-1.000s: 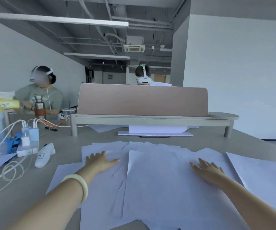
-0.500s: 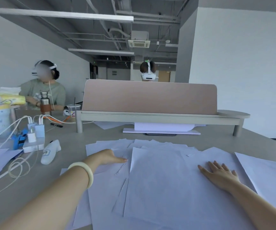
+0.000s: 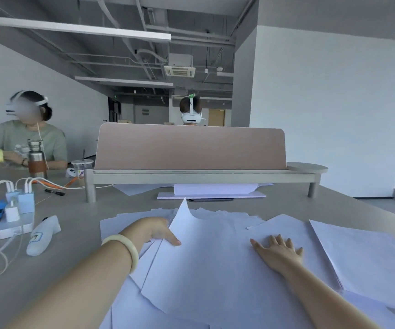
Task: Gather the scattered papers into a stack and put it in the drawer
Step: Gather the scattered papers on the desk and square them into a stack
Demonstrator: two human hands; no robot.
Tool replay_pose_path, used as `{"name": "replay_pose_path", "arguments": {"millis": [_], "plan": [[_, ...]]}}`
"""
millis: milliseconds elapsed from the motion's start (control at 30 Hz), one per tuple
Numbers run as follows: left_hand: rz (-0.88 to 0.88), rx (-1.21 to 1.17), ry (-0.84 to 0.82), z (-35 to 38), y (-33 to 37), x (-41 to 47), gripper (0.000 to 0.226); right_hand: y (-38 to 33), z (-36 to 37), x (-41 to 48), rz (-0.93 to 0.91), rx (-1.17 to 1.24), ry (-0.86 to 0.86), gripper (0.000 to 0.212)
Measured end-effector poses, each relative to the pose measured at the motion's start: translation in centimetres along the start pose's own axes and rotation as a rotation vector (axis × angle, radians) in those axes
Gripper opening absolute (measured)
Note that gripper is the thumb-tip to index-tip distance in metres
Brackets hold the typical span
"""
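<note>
On the desk, one sheet edge lifted

My left hand, flat a moment ago, now pinches the edge of the top sheet, thumb above, its far corner curling up: gathering has begun. Other papers lie spread; my right hand presses flat, fingers straight. No drawer in view.

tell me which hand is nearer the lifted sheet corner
Left. The left hand holds that sheet just below the lifted corner; the right hand lies flat on the papers, well off to its right.
</note>
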State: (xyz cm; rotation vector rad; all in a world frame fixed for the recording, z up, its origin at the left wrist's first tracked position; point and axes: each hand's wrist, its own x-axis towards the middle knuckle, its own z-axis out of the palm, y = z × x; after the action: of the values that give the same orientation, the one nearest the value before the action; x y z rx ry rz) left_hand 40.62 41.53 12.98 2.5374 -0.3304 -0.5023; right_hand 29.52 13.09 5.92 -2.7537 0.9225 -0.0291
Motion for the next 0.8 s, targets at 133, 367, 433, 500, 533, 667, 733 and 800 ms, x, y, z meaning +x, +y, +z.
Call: {"name": "replay_pose_path", "arguments": {"millis": [133, 367, 433, 500, 533, 667, 733, 800], "plan": [[0.102, -0.146, -0.011, -0.5, -0.8, 0.1, 0.064, -1.1, -0.1, -0.6, 0.03, 0.011, -0.017, 0.081], [0.373, -0.395, -0.031, -4.7, -0.2, -1.1, 0.044, -0.7, -2.4, 0.0, -0.166, 0.383, -0.182, 0.097], [0.375, -0.43, -0.048, -5.6, -0.8, -1.0, 0.042, 1.0, -3.9, 0.3, -0.186, 0.53, -0.129, 0.072], [0.322, -0.458, -0.043, -5.6, -2.1, -0.7, 0.05, 4.1, -3.9, 1.6, -0.115, 0.445, -0.029, 0.052], [0.29, -0.469, -0.039, -5.4, -2.9, -0.6, 0.059, 5.5, -3.4, 1.9, -0.069, 0.331, 0.001, 0.054], [0.241, -0.575, -0.043, -4.1, -5.7, 0.8, 0.084, 7.6, -1.5, 2.0, 0.044, 0.15, 0.112, 0.072], [0.214, -0.61, -0.022, -3.7, -7.4, 2.2, 0.088, 7.5, -1.9, 2.2, 0.062, 0.211, 0.101, 0.075], [0.178, -0.608, -0.023, -3.2, -8.5, 3.5, 0.089, 7.0, -2.7, 2.4, 0.067, 0.329, 0.031, 0.077]]}}
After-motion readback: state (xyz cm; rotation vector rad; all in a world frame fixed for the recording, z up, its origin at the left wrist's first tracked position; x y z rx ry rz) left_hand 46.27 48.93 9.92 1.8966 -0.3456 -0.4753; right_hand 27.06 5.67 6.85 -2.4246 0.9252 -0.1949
